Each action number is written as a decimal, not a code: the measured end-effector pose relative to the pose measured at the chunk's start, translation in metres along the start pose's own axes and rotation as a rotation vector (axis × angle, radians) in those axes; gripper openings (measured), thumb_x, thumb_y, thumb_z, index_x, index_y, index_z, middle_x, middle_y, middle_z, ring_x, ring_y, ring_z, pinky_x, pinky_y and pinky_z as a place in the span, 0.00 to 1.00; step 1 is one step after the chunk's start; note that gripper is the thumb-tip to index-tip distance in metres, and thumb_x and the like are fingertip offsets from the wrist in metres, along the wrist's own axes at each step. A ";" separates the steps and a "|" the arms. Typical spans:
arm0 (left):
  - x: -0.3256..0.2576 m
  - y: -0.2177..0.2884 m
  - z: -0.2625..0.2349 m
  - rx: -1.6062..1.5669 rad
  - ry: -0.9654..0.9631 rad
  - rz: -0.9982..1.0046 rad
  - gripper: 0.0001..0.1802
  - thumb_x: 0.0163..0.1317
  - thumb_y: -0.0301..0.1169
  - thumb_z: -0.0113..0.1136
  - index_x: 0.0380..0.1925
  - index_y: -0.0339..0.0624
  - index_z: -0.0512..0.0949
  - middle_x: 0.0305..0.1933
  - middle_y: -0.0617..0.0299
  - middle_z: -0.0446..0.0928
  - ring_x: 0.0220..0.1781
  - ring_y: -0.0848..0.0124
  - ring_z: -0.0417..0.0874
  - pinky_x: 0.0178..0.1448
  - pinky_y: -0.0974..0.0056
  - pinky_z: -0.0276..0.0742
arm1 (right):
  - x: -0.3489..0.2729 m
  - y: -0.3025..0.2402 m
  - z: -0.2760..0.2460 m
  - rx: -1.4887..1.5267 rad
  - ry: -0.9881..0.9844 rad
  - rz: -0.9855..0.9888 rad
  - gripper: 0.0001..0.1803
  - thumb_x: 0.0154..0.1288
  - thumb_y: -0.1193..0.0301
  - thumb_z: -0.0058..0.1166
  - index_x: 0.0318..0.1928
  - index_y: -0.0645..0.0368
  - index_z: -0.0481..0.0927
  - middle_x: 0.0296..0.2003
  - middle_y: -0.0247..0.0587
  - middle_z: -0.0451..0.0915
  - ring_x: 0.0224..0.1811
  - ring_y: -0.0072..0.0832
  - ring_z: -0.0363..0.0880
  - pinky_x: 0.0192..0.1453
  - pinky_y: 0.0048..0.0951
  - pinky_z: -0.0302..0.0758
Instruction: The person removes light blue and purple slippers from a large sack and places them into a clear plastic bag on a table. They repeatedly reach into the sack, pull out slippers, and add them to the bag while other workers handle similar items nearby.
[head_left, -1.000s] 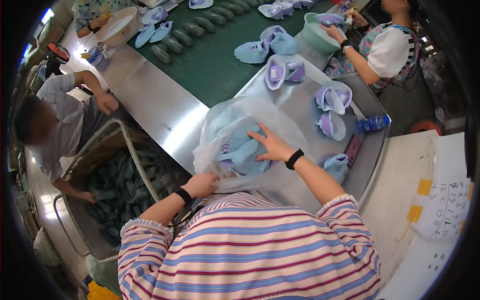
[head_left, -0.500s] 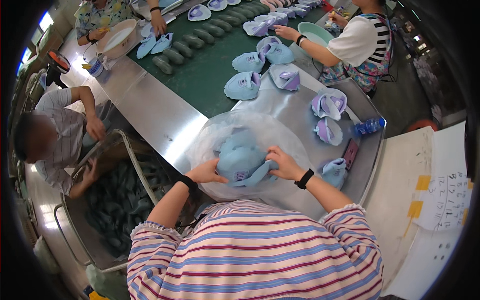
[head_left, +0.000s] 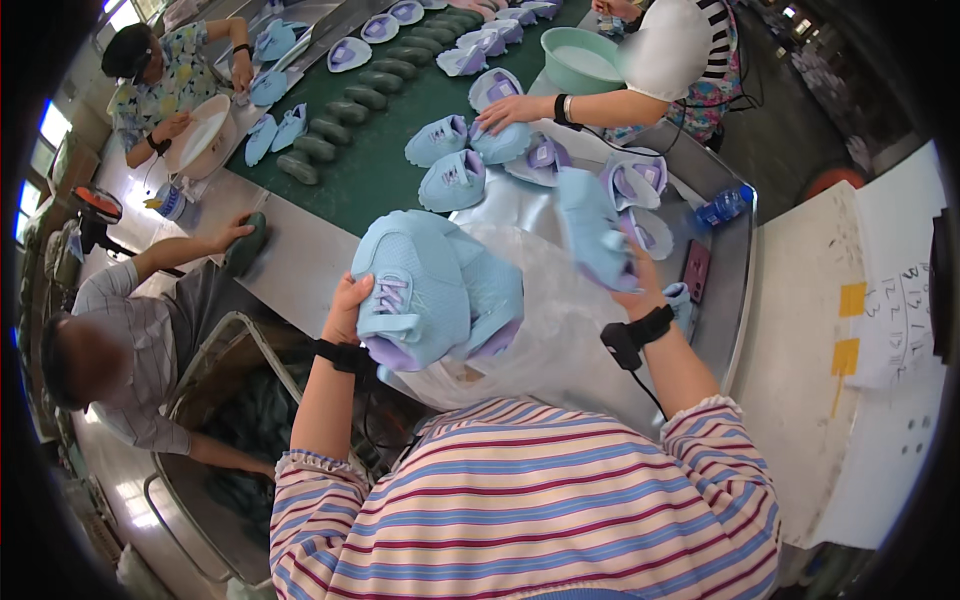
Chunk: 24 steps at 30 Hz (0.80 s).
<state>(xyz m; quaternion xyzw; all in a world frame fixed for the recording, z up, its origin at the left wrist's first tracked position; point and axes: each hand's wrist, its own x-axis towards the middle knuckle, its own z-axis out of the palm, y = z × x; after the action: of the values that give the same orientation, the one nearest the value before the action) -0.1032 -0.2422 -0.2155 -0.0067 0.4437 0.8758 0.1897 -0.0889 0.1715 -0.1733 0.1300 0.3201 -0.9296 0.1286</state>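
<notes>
My left hand (head_left: 347,303) grips a bunch of light blue shoe uppers (head_left: 415,265) with lilac lining and laces, lifted above the metal worktop. Its fingers are partly hidden behind them. In my right hand (head_left: 645,282) is a single light blue shoe upper (head_left: 588,225), tilted and smeared by motion, with its lilac inside toward my palm. Between the two hands a clear plastic bag (head_left: 535,290) lies crumpled on the worktop. Beyond it stand more shoe uppers (head_left: 452,180), where a co-worker's hand (head_left: 510,112) rests on one.
Rows of grey-green shoe lasts (head_left: 345,112) line the green belt (head_left: 385,155). At left, a person holds a last (head_left: 245,243) beside a metal cart (head_left: 215,335). A blue-capped bottle (head_left: 725,207) and a phone (head_left: 697,262) lie along the worktop's right edge. A green basin (head_left: 580,62) stands farther back.
Both hands have risen out of the plastic bag with shoe uppers, the left moving up and left, the right up and right. The person at left now holds a last at the table.
</notes>
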 end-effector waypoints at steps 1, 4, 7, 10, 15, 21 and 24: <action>0.003 0.007 0.006 0.010 0.013 0.025 0.28 0.52 0.37 0.63 0.49 0.33 0.68 0.40 0.57 0.77 0.37 0.68 0.80 0.44 0.64 0.78 | 0.007 0.003 -0.001 0.002 0.013 -0.035 0.19 0.63 0.70 0.52 0.52 0.64 0.68 0.47 0.45 0.75 0.48 0.33 0.77 0.52 0.36 0.75; 0.012 0.035 0.014 0.086 -0.056 0.115 0.27 0.52 0.34 0.63 0.50 0.33 0.68 0.40 0.56 0.77 0.36 0.67 0.81 0.43 0.63 0.78 | 0.032 0.010 0.024 -0.211 0.002 -0.240 0.18 0.64 0.71 0.51 0.52 0.63 0.68 0.47 0.43 0.75 0.48 0.30 0.76 0.52 0.32 0.74; 0.023 0.066 0.010 0.134 -0.109 0.101 0.22 0.53 0.31 0.63 0.46 0.29 0.71 0.42 0.53 0.78 0.40 0.65 0.81 0.49 0.61 0.77 | 0.039 -0.003 0.035 -0.248 0.013 -0.286 0.20 0.63 0.71 0.54 0.53 0.64 0.67 0.47 0.41 0.75 0.48 0.29 0.75 0.53 0.31 0.73; 0.038 0.064 -0.003 0.064 -0.013 0.119 0.20 0.56 0.29 0.60 0.47 0.30 0.71 0.43 0.53 0.78 0.42 0.65 0.80 0.49 0.61 0.77 | 0.046 -0.006 0.036 -0.327 0.012 -0.241 0.20 0.61 0.71 0.56 0.51 0.64 0.68 0.46 0.40 0.75 0.47 0.28 0.75 0.52 0.30 0.73; 0.071 0.049 -0.014 -0.035 0.079 0.135 0.20 0.58 0.34 0.59 0.47 0.34 0.70 0.40 0.57 0.78 0.39 0.67 0.81 0.46 0.62 0.78 | 0.092 -0.019 0.008 -0.725 0.183 -0.357 0.22 0.60 0.68 0.57 0.51 0.66 0.68 0.46 0.43 0.74 0.48 0.30 0.73 0.53 0.31 0.71; 0.102 0.040 -0.010 -0.173 0.008 0.054 0.22 0.59 0.36 0.58 0.48 0.32 0.70 0.43 0.54 0.77 0.42 0.63 0.81 0.50 0.58 0.78 | 0.121 -0.036 0.049 -1.619 -0.012 -0.746 0.38 0.58 0.57 0.58 0.61 0.67 0.59 0.57 0.55 0.64 0.61 0.41 0.63 0.63 0.35 0.61; 0.117 0.023 0.012 -0.317 -0.062 -0.080 0.24 0.62 0.41 0.54 0.51 0.35 0.69 0.46 0.52 0.76 0.47 0.61 0.78 0.54 0.55 0.75 | 0.101 0.019 0.106 -1.185 -0.398 -0.368 0.42 0.56 0.57 0.59 0.63 0.67 0.56 0.60 0.54 0.61 0.64 0.40 0.59 0.64 0.35 0.58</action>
<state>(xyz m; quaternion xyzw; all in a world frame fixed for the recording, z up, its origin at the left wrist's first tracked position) -0.2181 -0.2070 -0.2114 -0.0270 0.2930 0.9265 0.2346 -0.1934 0.0747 -0.1360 -0.1945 0.7654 -0.6089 0.0739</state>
